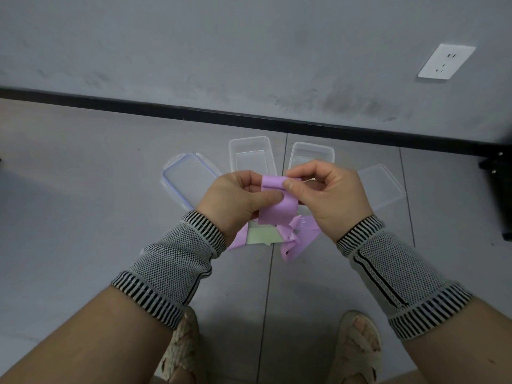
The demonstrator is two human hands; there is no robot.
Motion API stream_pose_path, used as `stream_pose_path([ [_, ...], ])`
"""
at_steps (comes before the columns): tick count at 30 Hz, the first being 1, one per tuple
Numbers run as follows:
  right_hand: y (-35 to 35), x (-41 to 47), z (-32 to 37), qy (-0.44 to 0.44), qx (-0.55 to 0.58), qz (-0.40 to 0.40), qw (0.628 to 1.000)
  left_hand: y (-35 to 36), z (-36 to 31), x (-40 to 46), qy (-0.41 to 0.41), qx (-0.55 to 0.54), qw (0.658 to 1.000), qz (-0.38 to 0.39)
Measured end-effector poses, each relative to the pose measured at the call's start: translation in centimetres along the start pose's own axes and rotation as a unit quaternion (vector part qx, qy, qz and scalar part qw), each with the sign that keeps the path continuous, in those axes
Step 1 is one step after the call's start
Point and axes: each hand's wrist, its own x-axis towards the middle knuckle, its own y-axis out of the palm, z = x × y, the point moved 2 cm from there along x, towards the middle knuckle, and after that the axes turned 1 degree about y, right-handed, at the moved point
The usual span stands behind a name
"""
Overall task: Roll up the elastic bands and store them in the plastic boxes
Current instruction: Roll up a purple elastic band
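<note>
While both hands work above the floor, the left hand point(235, 195) pinches the purple elastic band point(277, 209) between thumb and curled fingers, and the right hand point(327, 192) pinches the small roll just started at the band's top end. Only a turn or two is wound; the long tail hangs down and lies crumpled on the floor tiles between the wrists. White print on that tail reads "10" with smaller characters too small to make out.

Under the purple tail lies a pale green band point(263, 235), flat, not yet rolled.

Toward the black skirting board, two clear plastic boxes point(250, 153) sit side by side, open; nothing seems to be inside, though the hands hide their near ends. A blue-edged lid point(185, 181) rests left of them, a plain clear lid point(383, 187) right.

Judgement: early stage. First band barely begun, second untouched, nothing boxed, both lids off.

No brand readable. White wall socket point(446, 61) on the wall, unmarked.
</note>
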Motion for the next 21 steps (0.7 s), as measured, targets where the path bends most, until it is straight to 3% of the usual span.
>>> stream_pose_path([
  [10, 0.43, -0.04, 0.21, -0.039, -0.011, 0.030, 0.999, -0.50, -0.01, 0.30, -0.026, -0.072, 0.997, 0.019],
  [17, 0.02, 0.15, -0.39, 0.064, 0.087, 0.053, 0.993, -0.78, -0.46, 0.18, 0.031, -0.016, 0.999, -0.012],
  [21, 0.04, 0.32, -0.60, 0.101, 0.128, 0.033, 0.986, -0.71, -0.09, 0.20, -0.016, -0.014, 0.999, 0.029],
])
